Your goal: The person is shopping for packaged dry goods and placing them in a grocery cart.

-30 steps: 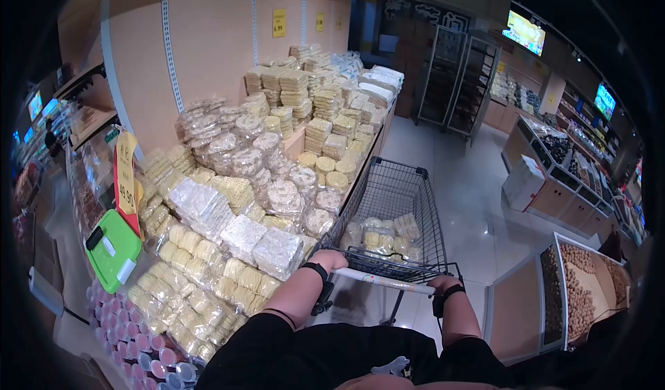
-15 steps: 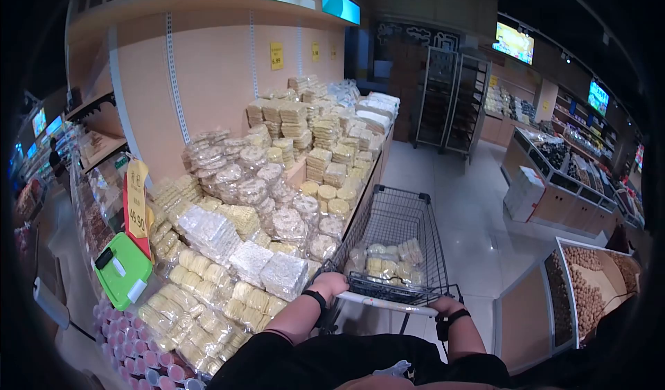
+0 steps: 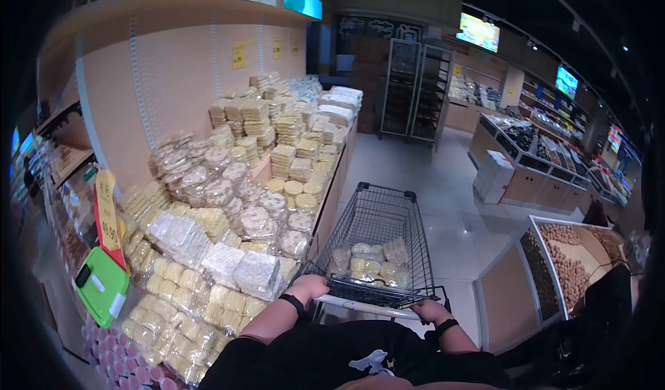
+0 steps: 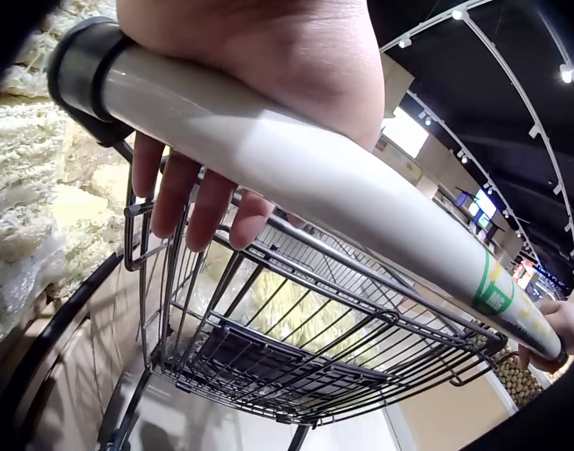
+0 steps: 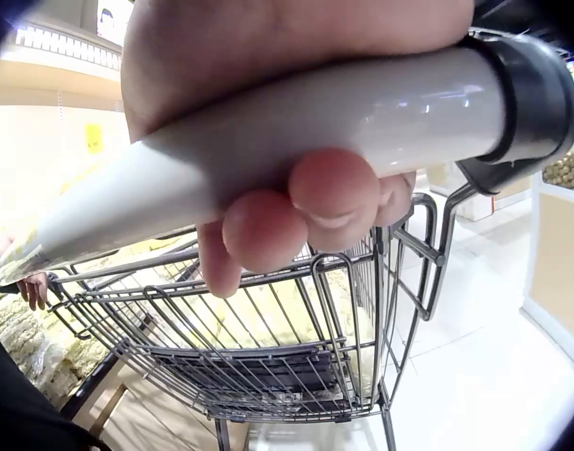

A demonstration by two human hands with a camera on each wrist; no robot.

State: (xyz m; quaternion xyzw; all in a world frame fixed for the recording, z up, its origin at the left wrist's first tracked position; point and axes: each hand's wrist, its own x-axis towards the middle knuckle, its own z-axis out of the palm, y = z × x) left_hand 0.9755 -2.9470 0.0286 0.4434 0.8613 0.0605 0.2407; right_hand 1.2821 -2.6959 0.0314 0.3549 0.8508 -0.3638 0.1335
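Observation:
In the head view a shopping cart [image 3: 377, 227] stands in front of the person, with bagged pale food packs [image 3: 370, 262] in its basket. My left hand [image 3: 310, 287] rests on the left end of the white handle [image 3: 367, 308]; in the left wrist view its palm lies on the bar and its fingers [image 4: 207, 209] hang down loosely past it. At the handle's right end, my right hand [image 3: 432, 312] grips the bar, its fingers [image 5: 334, 199] curled round from below in the right wrist view. The thumbs are hidden.
Piled packaged noodles and cakes [image 3: 256, 220] cover a long display on the left, close beside the cart. A bin of round brown goods [image 3: 568, 272] stands at the right. Tall racks [image 3: 415, 92] and a counter [image 3: 533, 175] are farther ahead, beyond the tiled floor [image 3: 443, 217].
The head view has turned, so the display, racks and counter have shifted left in it. Both hands have stayed at the cart handle.

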